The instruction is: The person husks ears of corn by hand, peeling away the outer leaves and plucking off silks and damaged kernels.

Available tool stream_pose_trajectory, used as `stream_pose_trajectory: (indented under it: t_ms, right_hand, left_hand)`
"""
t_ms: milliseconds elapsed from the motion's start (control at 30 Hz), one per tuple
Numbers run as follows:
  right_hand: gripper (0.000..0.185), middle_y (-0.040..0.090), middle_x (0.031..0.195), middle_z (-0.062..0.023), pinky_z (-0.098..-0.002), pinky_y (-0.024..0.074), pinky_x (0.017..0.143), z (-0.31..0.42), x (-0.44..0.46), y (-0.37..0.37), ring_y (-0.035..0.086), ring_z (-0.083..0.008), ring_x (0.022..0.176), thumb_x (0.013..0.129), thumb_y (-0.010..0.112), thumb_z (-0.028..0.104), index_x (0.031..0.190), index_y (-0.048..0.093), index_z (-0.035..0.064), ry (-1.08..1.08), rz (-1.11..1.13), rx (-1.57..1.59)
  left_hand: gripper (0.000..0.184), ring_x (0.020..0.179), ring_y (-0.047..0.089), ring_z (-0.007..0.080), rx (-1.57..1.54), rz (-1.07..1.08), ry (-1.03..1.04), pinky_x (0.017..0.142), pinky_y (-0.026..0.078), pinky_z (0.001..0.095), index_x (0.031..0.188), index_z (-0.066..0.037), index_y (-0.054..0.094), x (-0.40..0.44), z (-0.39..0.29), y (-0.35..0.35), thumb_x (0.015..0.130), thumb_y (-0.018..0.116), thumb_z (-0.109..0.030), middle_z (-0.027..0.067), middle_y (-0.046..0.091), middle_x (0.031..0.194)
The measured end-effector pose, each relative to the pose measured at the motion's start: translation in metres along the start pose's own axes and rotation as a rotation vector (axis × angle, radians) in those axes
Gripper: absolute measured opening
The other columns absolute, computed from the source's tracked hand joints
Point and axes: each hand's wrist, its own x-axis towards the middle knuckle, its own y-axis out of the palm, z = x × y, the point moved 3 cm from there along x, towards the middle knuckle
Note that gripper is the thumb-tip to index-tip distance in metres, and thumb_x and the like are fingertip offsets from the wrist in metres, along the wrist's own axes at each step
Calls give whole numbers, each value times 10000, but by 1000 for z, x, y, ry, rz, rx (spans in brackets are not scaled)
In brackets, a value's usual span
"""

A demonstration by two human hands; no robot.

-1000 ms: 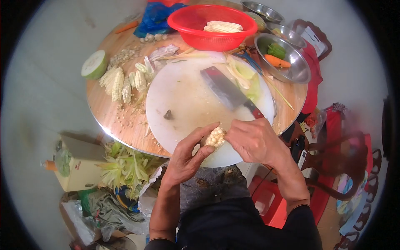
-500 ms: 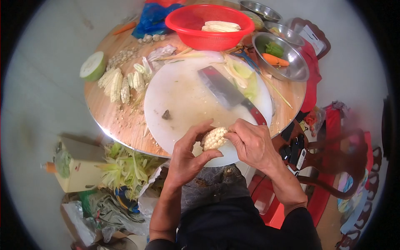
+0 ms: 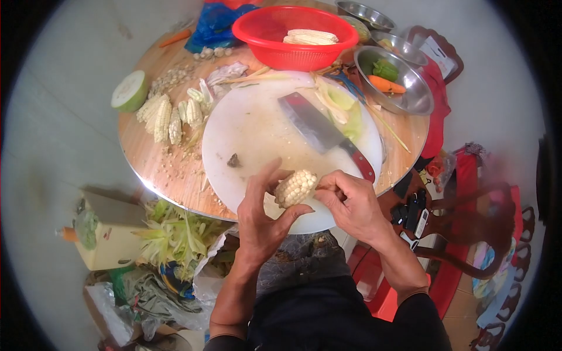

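Note:
A short piece of corn cob (image 3: 295,188) with pale kernels is held above the near edge of the round white cutting board (image 3: 246,137). My left hand (image 3: 260,213) has its thumb and fingers round the cob's left and lower side. My right hand (image 3: 351,202) is at the cob's right end, its thumb and index finger pinched together; whatever is between those fingertips is too small to make out. Beyond the hands a cleaver (image 3: 310,123) with a dark red handle lies on the board, beside pale green husks (image 3: 345,105).
Corn pieces (image 3: 163,120) and a cut green gourd (image 3: 130,92) lie on the wooden table (image 3: 155,158) at left. A red basket (image 3: 293,52) with cobs stands at the back, near a metal bowl (image 3: 413,88) holding a carrot and green pepper.
The cob has tilted more upright and shifted slightly left in my left hand. My right hand's fingertips have drawn back slightly from the cob's end.

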Motion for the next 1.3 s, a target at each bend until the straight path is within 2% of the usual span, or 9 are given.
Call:
stream_pose_trajectory:
  t_ms: [267,333,433,500,733,967,1033,1133,1300]
  right_hand:
    - [55,605,749,-138,-350,472,591,7,-1,-1,626,-290,660,903,694,21,890,652,-12,-360,85,-4]
    - [70,597,728,-110,-315,459,587,10,-4,-5,617,-222,636,899,698,13,858,650,-19,-443,160,77]
    - [66,639,779,-137,-371,502,613,3,-3,-8,661,-291,688,911,702,33,961,668,6,-252,79,46]
    - [94,655,781,-123,-347,503,595,-9,2,-1,666,-228,666,915,725,56,951,656,3,-65,-29,76]
    - [123,647,763,-125,-339,502,561,6,8,6,650,-247,611,915,729,66,915,624,1,-125,-106,-47]
    - [70,609,745,-137,-379,504,548,12,7,4,629,-313,610,892,693,44,899,629,16,-486,-91,-176]
    - [54,611,753,-140,-378,500,546,16,1,1,634,-316,619,896,680,34,902,629,16,-594,-12,-150]
    - [23,617,773,-145,-370,505,571,16,-3,-2,647,-324,665,914,649,18,919,629,7,-546,53,-75]
    - [167,659,918,-145,-340,542,666,-8,5,0,690,-270,756,915,668,-17,1075,621,-15,-10,-88,60]
  left_hand:
    - [873,1146,641,235,-75,60,10,1001,509,357,1432,18,488,-2,8,-1,698,931,-144,148,666,1254]
    - [827,1246,586,244,-637,64,-241,1064,470,364,1418,41,493,-3,16,2,717,913,-87,153,634,1312]
    - [725,1248,584,211,-769,81,-228,1109,441,362,1405,41,518,-3,23,3,779,870,-54,130,615,1335]
    - [716,1252,583,208,-762,93,-228,1114,437,359,1395,42,528,-4,21,4,773,872,-45,129,618,1333]
    - [650,1145,616,170,-512,133,-161,1024,477,320,1339,16,589,-4,21,5,764,884,-60,88,670,1234]
    - [650,1114,630,171,-267,116,-16,993,495,321,1339,16,588,-2,19,5,769,886,-81,86,673,1227]
    - [640,1181,616,185,-608,93,-211,1041,479,338,1357,30,573,-2,20,8,795,865,-63,100,659,1271]
    - [606,1243,592,201,-831,106,-262,1083,457,356,1382,50,547,-1,24,6,848,817,-44,121,640,1321]
    - [580,1257,582,215,-892,130,-314,1088,454,368,1401,64,525,-1,22,6,898,778,-75,139,630,1340]
